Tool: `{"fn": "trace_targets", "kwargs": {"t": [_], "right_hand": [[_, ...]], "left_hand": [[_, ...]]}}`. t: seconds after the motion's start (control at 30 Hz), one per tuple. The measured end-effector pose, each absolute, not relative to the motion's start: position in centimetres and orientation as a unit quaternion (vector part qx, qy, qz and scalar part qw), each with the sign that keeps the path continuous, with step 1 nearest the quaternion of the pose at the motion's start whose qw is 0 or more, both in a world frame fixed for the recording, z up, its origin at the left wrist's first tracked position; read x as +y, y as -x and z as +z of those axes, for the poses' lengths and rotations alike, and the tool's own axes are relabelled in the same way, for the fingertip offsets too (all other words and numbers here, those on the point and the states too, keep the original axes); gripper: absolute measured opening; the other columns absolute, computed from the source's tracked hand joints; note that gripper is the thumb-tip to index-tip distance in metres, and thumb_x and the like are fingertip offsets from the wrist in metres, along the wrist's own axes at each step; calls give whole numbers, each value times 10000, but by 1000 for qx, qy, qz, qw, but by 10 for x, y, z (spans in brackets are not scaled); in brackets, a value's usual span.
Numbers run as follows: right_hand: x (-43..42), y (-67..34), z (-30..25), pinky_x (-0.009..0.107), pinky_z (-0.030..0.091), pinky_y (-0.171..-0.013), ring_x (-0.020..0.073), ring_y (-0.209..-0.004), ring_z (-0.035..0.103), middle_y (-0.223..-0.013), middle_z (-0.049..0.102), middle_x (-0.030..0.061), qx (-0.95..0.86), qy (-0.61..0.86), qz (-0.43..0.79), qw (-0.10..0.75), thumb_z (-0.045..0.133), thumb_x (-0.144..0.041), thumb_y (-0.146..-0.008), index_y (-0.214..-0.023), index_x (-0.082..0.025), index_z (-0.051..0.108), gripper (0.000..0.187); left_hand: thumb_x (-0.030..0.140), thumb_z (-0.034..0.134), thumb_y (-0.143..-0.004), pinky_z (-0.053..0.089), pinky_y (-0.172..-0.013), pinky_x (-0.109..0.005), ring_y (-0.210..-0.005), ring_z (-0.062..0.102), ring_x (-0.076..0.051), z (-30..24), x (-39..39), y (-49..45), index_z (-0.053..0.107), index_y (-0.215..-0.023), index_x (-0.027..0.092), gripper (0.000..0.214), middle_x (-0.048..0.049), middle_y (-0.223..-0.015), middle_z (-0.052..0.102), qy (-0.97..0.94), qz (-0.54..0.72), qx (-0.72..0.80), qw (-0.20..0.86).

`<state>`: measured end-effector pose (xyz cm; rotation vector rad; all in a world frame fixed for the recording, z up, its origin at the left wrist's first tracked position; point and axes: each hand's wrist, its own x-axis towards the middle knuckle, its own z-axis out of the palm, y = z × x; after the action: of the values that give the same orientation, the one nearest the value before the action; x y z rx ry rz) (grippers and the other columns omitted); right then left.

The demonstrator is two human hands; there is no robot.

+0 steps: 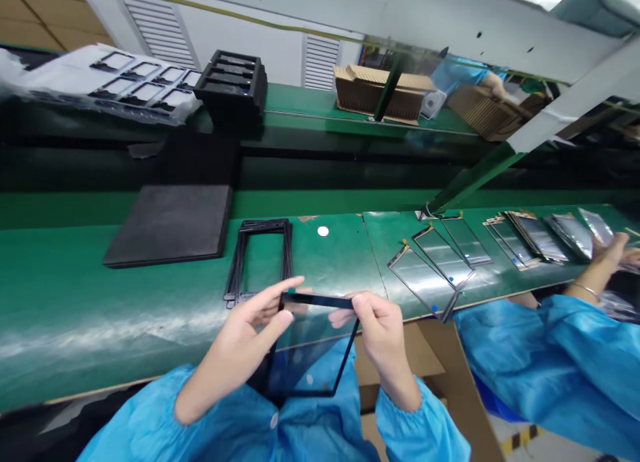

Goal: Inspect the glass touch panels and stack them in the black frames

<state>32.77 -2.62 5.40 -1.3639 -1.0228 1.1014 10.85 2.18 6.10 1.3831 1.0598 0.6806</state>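
Note:
A clear glass panel with a black border (310, 349) is held up in front of me, over my lap, by both hands. My left hand (250, 335) pinches its upper left corner, index finger stretched along the top edge. My right hand (383, 329) grips the upper right corner with closed fingers. Just beyond the panel, a stack of black plastic frames (260, 255) lies on the green belt (100, 302).
A dark foam pad (173, 225) lies to the left of the frames. Several glass panels (435, 262) lie spread on the belt to the right. A co-worker's blue sleeve (550, 355) and hand (613, 252) are at far right. Black trays (233, 82) and cardboard boxes (380, 92) stand on the far shelf.

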Motion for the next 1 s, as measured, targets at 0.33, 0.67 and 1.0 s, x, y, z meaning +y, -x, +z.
{"fn": "trace_targets", "kwargs": {"t": [0.33,0.67,1.0], "right_hand": [[-32,-371,28,389,627,-983,279,-1133,788,-1217,825,114,-410,597,391,568,629,-574,-1016,-1150,-242,833,412],[-44,-353,32,307,654,-565,245,-560,801,-758,842,84,-335,571,443,605,827,-484,-885,-1037,-202,760,326],[-46,-346,28,337,685,-614,276,-642,826,-827,854,106,-389,587,494,509,811,-530,-901,-1107,-205,804,384]], "left_hand": [[399,664,-989,568,-512,-238,-686,784,-203,64,32,-99,632,-1339,233,389,-99,-1080,842,-553,275,470,630],[368,668,-1002,637,-941,-442,-1139,771,-309,54,33,-88,603,-1413,258,431,-143,-1420,722,-686,366,486,399],[262,580,-1058,602,-876,-371,-992,778,-275,68,40,-108,776,-1287,189,310,-106,-1119,832,-875,219,304,306]]}}
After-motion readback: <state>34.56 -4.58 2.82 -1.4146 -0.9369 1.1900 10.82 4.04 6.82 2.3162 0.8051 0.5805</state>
